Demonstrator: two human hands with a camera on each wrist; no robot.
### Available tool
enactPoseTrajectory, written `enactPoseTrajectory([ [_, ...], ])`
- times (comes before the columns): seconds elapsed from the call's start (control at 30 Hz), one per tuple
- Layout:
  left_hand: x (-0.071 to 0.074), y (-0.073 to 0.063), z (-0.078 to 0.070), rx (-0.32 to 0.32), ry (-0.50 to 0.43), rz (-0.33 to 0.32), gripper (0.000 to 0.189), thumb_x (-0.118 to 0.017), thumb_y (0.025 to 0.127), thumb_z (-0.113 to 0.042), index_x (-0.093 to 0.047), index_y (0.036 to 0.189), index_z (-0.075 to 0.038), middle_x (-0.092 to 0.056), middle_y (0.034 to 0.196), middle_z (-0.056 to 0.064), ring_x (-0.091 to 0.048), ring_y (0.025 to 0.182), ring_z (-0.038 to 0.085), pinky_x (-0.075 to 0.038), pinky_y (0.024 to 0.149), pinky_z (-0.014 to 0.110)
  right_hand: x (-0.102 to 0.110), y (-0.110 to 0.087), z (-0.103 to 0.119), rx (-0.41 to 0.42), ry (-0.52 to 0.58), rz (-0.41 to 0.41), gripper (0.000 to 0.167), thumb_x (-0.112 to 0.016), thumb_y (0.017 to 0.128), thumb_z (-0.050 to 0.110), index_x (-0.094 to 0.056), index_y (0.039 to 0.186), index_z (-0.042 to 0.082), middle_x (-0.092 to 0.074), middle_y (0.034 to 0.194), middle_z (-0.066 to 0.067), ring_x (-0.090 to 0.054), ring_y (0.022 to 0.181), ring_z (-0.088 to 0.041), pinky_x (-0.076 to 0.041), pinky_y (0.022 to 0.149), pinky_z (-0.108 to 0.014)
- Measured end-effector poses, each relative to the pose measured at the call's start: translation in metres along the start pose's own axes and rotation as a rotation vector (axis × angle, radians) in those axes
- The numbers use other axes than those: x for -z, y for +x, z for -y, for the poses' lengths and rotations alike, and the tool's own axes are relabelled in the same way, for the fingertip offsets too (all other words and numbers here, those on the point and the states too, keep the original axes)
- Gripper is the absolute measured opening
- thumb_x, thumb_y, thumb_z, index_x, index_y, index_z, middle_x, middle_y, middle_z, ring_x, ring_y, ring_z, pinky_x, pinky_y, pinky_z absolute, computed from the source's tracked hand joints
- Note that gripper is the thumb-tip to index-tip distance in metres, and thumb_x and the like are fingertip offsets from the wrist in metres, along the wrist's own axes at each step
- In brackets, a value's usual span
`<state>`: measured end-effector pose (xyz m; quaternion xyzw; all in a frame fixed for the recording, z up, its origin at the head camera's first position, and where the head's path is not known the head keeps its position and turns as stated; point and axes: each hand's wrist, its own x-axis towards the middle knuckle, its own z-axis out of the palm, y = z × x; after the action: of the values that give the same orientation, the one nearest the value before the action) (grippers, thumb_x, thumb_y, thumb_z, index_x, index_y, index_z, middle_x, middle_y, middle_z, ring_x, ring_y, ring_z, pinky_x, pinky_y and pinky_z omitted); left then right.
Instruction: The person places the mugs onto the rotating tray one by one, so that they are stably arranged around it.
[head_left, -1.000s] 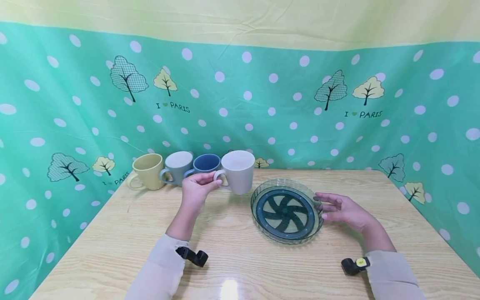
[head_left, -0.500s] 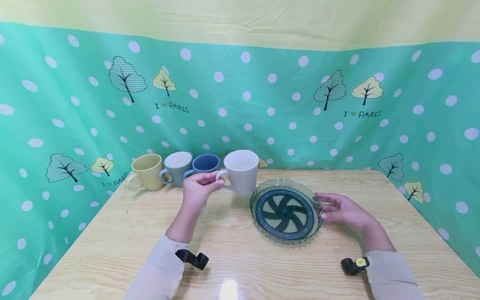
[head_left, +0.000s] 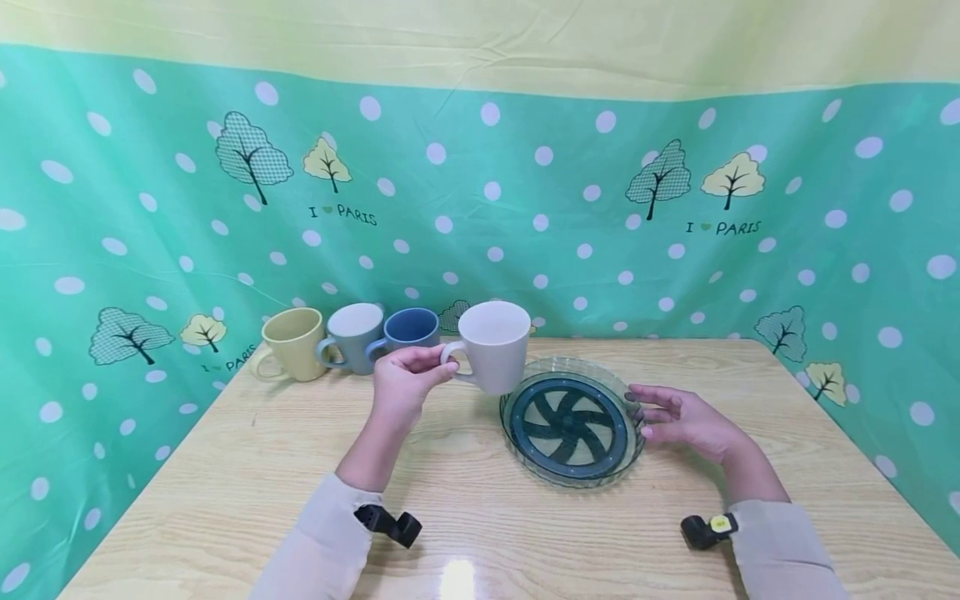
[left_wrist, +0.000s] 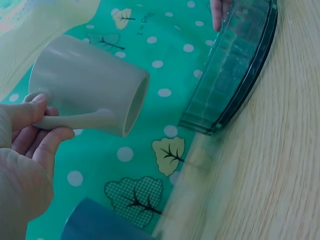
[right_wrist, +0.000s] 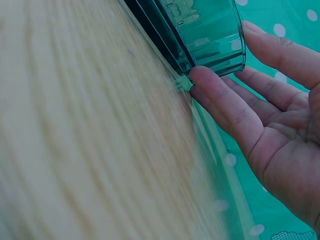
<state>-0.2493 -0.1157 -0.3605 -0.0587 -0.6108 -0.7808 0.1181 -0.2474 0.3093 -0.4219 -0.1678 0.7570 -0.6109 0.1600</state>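
My left hand (head_left: 401, 392) pinches the handle of a white mug (head_left: 493, 350) between thumb and fingers. The mug is upright and raised above the table, overlapping the tray's back left rim in the head view. In the left wrist view, a gap separates the mug (left_wrist: 87, 80) from the tray (left_wrist: 235, 65). The round see-through tray (head_left: 568, 482) has a dark base with a swirl pattern. At its right side, my right hand (head_left: 693, 425) touches the wall with extended fingers. The right wrist view shows the fingertips (right_wrist: 202, 75) at the tray's edge (right_wrist: 220, 45).
Left of the held mug stand a yellow mug (head_left: 300, 350), a grey-blue mug (head_left: 352, 342) and a dark blue mug (head_left: 408, 321), in a row at the back of the wooden table (head_left: 525, 542). A green dotted curtain (head_left: 480, 208) hangs behind.
My left hand has carried the white mug a short way right, toward the tray. My right hand and the tray have stayed almost in place.
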Motion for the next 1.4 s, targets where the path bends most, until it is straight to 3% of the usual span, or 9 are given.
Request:
enactPoseTrajectory([
  [0.2, -0.005, -0.003, 0.002, 0.000, -0.044, 0.023, 0.030, -0.076, 0.072, 0.019, -0.070, 0.100, 0.010, -0.074, 0.088, 0.014, -0.073, 0.079, 0.020, -0.060, 0.078, 0.037, 0.001, 0.000, 0.000, 0.002, -0.009, 0.001, 0.077, -0.068, 0.085, -0.003, -0.024, 0.148, -0.011, -0.024, 0.151, -0.035, -0.026, 0.134, -0.055, -0.054, 0.091, -0.031],
  [0.4, -0.010, -0.006, 0.004, -0.005, -0.072, 0.035, 0.027, -0.075, 0.071, 0.020, -0.074, 0.090, 0.000, -0.073, 0.089, 0.018, -0.073, 0.078, 0.020, -0.060, 0.078, 0.036, 0.000, 0.001, 0.000, 0.013, -0.018, 0.005, 0.077, -0.069, 0.085, -0.002, -0.024, 0.147, -0.012, -0.025, 0.150, -0.036, -0.028, 0.133, -0.055, -0.052, 0.093, -0.027],
  [0.57, -0.014, -0.009, 0.005, -0.005, -0.073, 0.046, 0.028, -0.077, 0.070, 0.018, -0.072, 0.095, 0.007, -0.070, 0.096, 0.027, -0.073, 0.080, 0.023, -0.060, 0.079, 0.038, 0.000, 0.002, 0.000, 0.010, -0.020, 0.002, 0.077, -0.069, 0.085, -0.002, -0.024, 0.147, -0.012, -0.026, 0.149, -0.036, -0.028, 0.133, -0.055, -0.052, 0.093, -0.026],
  [0.8, -0.018, -0.012, 0.005, 0.009, -0.074, 0.066, 0.031, -0.079, 0.071, 0.015, -0.068, 0.100, 0.013, -0.074, 0.089, 0.014, -0.073, 0.081, 0.023, -0.059, 0.081, 0.038, -0.001, 0.001, 0.001, 0.003, -0.011, 0.001, 0.078, -0.069, 0.085, -0.002, -0.024, 0.147, -0.012, -0.025, 0.150, -0.036, -0.027, 0.134, -0.055, -0.053, 0.092, -0.028],
  [0.9, -0.020, -0.013, 0.006, 0.010, -0.073, 0.071, 0.030, -0.077, 0.072, 0.016, -0.067, 0.101, 0.015, -0.073, 0.091, 0.020, -0.073, 0.079, 0.022, -0.060, 0.080, 0.038, -0.001, 0.001, 0.002, -0.001, -0.011, -0.002, 0.078, -0.069, 0.085, -0.002, -0.024, 0.147, -0.012, -0.025, 0.150, -0.036, -0.027, 0.134, -0.055, -0.053, 0.092, -0.029],
  [1.0, -0.022, -0.014, 0.008, 0.022, -0.074, 0.072, 0.029, -0.075, 0.073, 0.018, -0.068, 0.100, 0.014, -0.071, 0.093, 0.023, -0.073, 0.078, 0.022, -0.060, 0.079, 0.037, -0.001, 0.000, 0.002, -0.003, -0.014, -0.006, 0.078, -0.070, 0.085, -0.002, -0.024, 0.147, -0.012, -0.025, 0.150, -0.036, -0.027, 0.134, -0.055, -0.053, 0.092, -0.029],
  [1.23, -0.027, -0.018, 0.010, 0.059, -0.065, 0.068, 0.026, -0.075, 0.073, 0.018, -0.070, 0.098, 0.010, -0.073, 0.089, 0.015, -0.073, 0.079, 0.022, -0.059, 0.080, 0.036, -0.001, -0.002, 0.003, 0.001, -0.018, 0.000, 0.078, -0.069, 0.085, -0.004, -0.024, 0.147, -0.012, -0.025, 0.150, -0.036, -0.028, 0.134, -0.055, -0.054, 0.092, -0.030],
  [1.4, -0.032, -0.017, 0.011, 0.074, -0.030, 0.068, 0.027, -0.077, 0.074, 0.014, -0.071, 0.099, 0.008, -0.072, 0.096, 0.022, -0.072, 0.082, 0.020, -0.059, 0.081, 0.035, -0.001, -0.001, 0.003, 0.012, -0.026, 0.004, 0.078, -0.069, 0.084, -0.003, -0.023, 0.147, -0.012, -0.026, 0.149, -0.036, -0.030, 0.133, -0.055, -0.052, 0.093, -0.029],
])
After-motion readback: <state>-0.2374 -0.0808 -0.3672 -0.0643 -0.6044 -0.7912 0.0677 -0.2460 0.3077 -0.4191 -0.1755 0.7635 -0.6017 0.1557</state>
